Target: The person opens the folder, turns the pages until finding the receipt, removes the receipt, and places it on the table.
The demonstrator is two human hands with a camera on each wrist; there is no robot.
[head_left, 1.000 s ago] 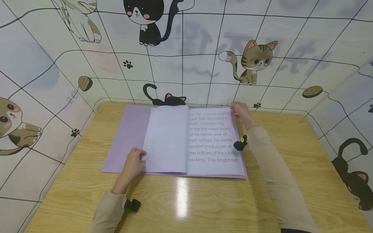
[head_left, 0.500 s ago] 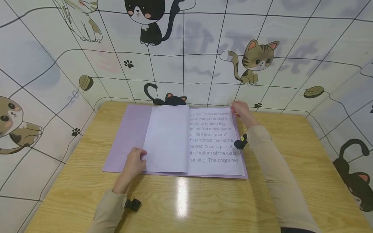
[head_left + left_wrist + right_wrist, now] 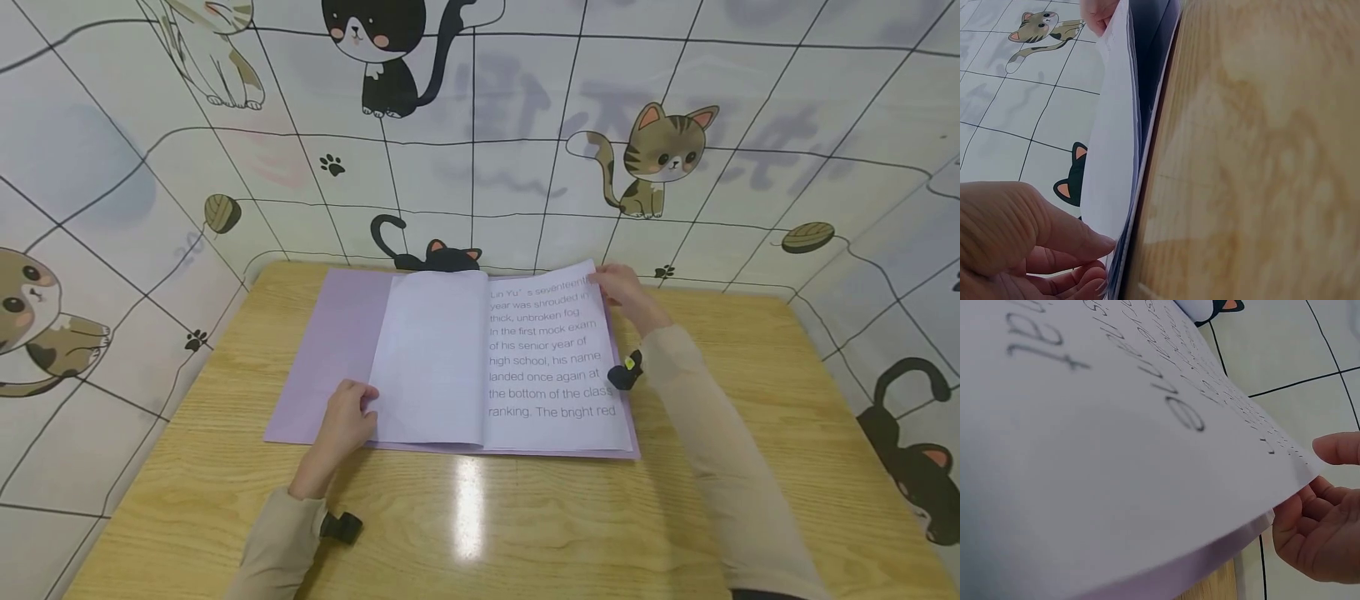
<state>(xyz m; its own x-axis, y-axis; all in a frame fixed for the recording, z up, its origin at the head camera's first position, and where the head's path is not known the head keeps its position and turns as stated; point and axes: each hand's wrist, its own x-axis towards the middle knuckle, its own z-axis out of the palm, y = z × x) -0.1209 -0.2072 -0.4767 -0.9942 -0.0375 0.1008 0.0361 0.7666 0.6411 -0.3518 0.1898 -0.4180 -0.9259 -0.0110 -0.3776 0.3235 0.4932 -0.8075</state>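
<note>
A book with a purple cover [image 3: 322, 358] lies open on the wooden table. Its left page [image 3: 431, 358] looks blank; large printed lines fill the right page [image 3: 551, 425]. At the left page's outer edge, near the bottom, my left hand [image 3: 347, 421] holds the paper, with the thumb [image 3: 1079, 237] on top in the left wrist view. My right hand [image 3: 628, 292] pinches the upper right corner of the printed page, which is raised and curving. In the right wrist view that page [image 3: 1116, 475] bows up, with the purple cover showing beneath it.
The wooden table [image 3: 525, 533] extends around the book. Close behind the book stands a white gridded backdrop [image 3: 502, 183] printed with cartoon cats, with side panels at left and right. A black camera sits on each wrist.
The right page's upper corner has come up off the page below, pinched in my right hand, which has shifted slightly. My left hand has stayed in place.
</note>
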